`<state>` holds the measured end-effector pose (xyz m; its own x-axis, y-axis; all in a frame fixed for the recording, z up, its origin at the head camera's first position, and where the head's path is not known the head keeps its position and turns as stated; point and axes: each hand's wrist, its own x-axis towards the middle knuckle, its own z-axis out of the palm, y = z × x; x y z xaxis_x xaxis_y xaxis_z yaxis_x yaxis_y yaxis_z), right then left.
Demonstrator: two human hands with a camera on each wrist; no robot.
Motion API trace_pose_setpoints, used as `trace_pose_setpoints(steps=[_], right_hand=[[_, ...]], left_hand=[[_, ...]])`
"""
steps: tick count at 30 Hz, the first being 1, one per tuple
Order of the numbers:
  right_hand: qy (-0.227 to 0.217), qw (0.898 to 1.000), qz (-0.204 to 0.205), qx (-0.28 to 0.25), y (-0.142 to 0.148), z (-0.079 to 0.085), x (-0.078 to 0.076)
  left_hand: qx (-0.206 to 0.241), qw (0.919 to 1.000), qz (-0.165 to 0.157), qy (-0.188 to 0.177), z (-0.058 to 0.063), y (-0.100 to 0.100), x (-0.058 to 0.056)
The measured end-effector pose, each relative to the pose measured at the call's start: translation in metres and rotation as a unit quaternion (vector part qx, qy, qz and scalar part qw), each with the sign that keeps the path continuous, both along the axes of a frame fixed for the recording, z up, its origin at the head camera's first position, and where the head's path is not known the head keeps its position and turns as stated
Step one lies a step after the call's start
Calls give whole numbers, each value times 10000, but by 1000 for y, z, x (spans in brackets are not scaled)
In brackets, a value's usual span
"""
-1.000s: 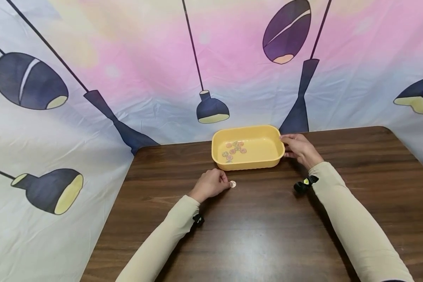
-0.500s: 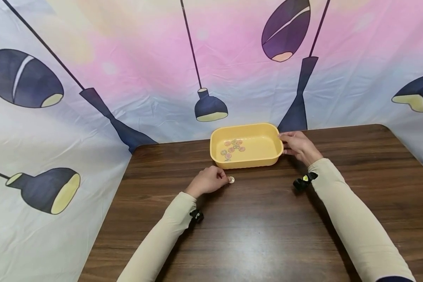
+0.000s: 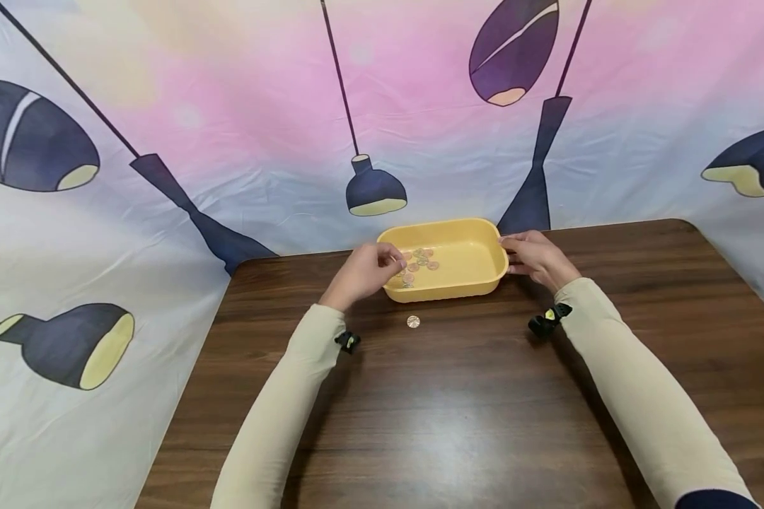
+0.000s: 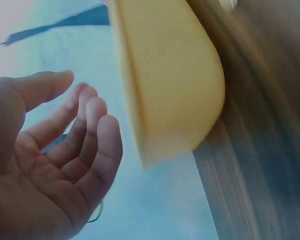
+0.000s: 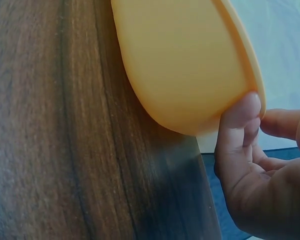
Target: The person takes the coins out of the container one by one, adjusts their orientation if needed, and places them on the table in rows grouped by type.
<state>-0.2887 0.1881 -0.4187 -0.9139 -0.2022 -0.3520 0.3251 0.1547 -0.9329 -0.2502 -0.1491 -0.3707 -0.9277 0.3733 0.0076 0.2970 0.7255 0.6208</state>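
A yellow plastic tub [image 3: 455, 290] stands at the table's far edge, with several coins [image 3: 422, 261] lying toward its left side. My left hand [image 3: 366, 272] is over the tub's left rim, its fingers loosely bent. In the left wrist view, the thumb and fingers [image 4: 109, 135] are apart and no coin shows between them. With thumb and fingers, my right hand [image 3: 537, 258] grips the tub's right rim; the right wrist view has the thumb [image 5: 240, 112] pressed against the wall. One coin [image 3: 413, 322] lies on the table just in front of the tub.
The brown wood-grain table [image 3: 458, 396] extends toward me. Directly behind it hangs a pastel cloth backdrop [image 3: 261, 127] printed with dark lamps.
My left hand has left the spot beside the loose coin and moved up and away from me to the tub's left rim. The right hand keeps its grip on the tub.
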Motion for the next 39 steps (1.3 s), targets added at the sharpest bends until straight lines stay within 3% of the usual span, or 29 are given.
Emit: trace_pose_setpoints(steps=[6,11,14,18,22,32,39], right_hand=[[-15,10000,-1,0,-2,-2,-3],[-44,10000,-39,-67,-3,-2,-3],[-45,9999,-65,-97,-5,-2,-3],[-54,9999,-96,-117,-6,-2,-2],[-76,9998,-119,-104,-3,-1,-1],[-11,9999,-116,-112,-3,2,1],[-5,9999,-137,-67,-3,-1,0]], left_hand=[[-525,9985,-29,-126,-9,14,-36],[-1187,9924,-13,-320,-20,30,-52],[-1814,9829,94,-290,-28,37,-58],[-2670,9630,359,31,-35,47,-61],[-3011,9521,520,155,-37,54,-62],[-3219,9456,214,-429,-27,60,-56],[-2764,9600,309,-337,-32,58,-54]])
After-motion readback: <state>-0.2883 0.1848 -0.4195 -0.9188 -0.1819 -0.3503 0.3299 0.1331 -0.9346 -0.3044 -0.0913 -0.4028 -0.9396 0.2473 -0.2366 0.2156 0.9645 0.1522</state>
